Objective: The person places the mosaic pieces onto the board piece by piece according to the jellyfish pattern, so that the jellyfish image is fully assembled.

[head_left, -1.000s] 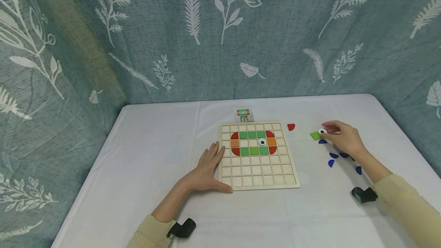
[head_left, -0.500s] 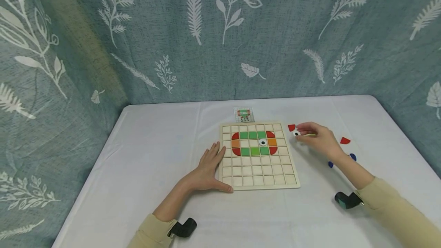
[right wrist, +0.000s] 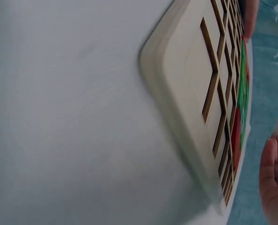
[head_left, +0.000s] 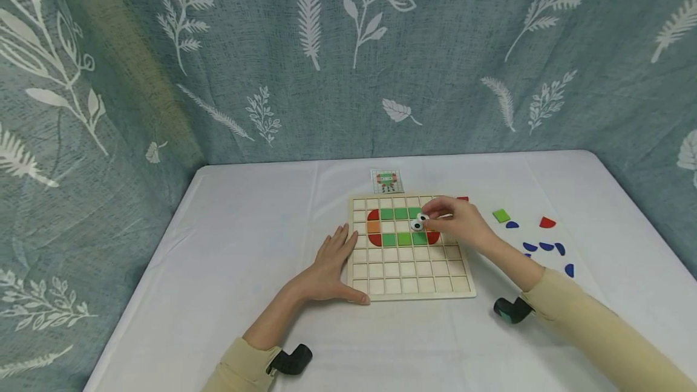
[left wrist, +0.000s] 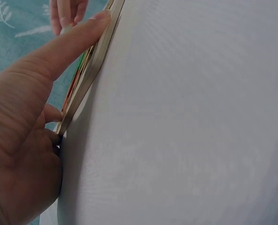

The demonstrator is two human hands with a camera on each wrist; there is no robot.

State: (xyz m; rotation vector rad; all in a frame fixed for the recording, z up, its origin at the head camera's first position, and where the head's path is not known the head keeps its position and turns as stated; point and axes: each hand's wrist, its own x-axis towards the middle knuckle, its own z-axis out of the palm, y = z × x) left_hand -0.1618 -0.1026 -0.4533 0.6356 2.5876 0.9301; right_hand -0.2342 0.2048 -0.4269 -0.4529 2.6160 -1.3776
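A wooden grid board [head_left: 414, 271] lies on the white table, with green, red and orange tiles set in its upper squares. One white eye tile [head_left: 416, 225] with a black dot sits among them. My right hand [head_left: 460, 219] pinches a second eye tile [head_left: 423, 218] over the board, right beside the first one. In the right wrist view that hand [right wrist: 275, 173] shows a thin pale edge between thumb and finger. My left hand [head_left: 327, 271] rests along the board's left edge, fingers spread, thumb at the near left corner. The left wrist view shows the thumb [left wrist: 73, 44] against the board's side.
A small pattern card [head_left: 387, 181] lies behind the board. Right of it are a green square tile [head_left: 501, 216], a red quarter-round tile [head_left: 547, 222] and several blue half-round tiles [head_left: 546, 247]. Another red tile [head_left: 463, 199] is partly hidden by the right hand. A leaf-patterned curtain [head_left: 327, 107] hangs behind.
The right hand has carried the eye tile left, from beside the green tile at the right to over the board. My left hand has stayed at the board's edge.
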